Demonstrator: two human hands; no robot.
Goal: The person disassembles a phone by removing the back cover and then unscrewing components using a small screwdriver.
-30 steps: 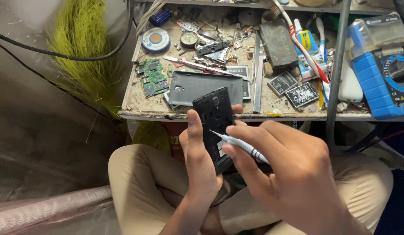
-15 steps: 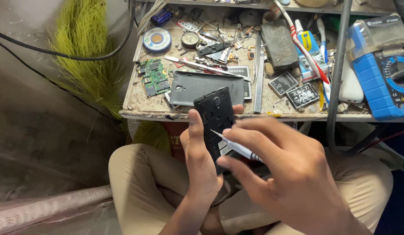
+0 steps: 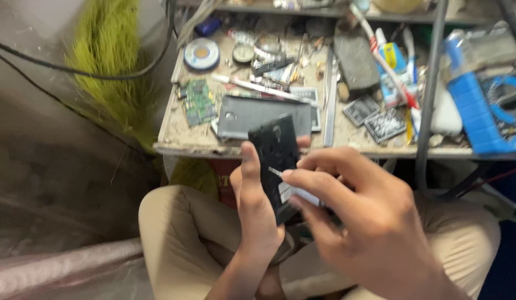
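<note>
- Two hands work above the lap, just below the counter [image 3: 185, 145] edge.
- Left hand [image 3: 257, 214] wraps a flat black phone body [image 3: 276, 161], held upright and tilted, its top overlapping the counter's front lip.
- Right hand [image 3: 369, 222] pinches a thin metal-tipped screwdriver [image 3: 288, 183], tip touching the phone.
- Counter is dusty and crowded: green circuit board [image 3: 200, 101], grey back cover [image 3: 252, 114], blue multimeter [image 3: 491, 105].

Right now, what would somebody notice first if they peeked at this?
First, the two hands in the middle: the left hand holds a black opened phone upright, and the right hand points a thin screwdriver at it. Behind them is a messy workbench with a green circuit board on its left and a blue multimeter at the right edge.
</note>
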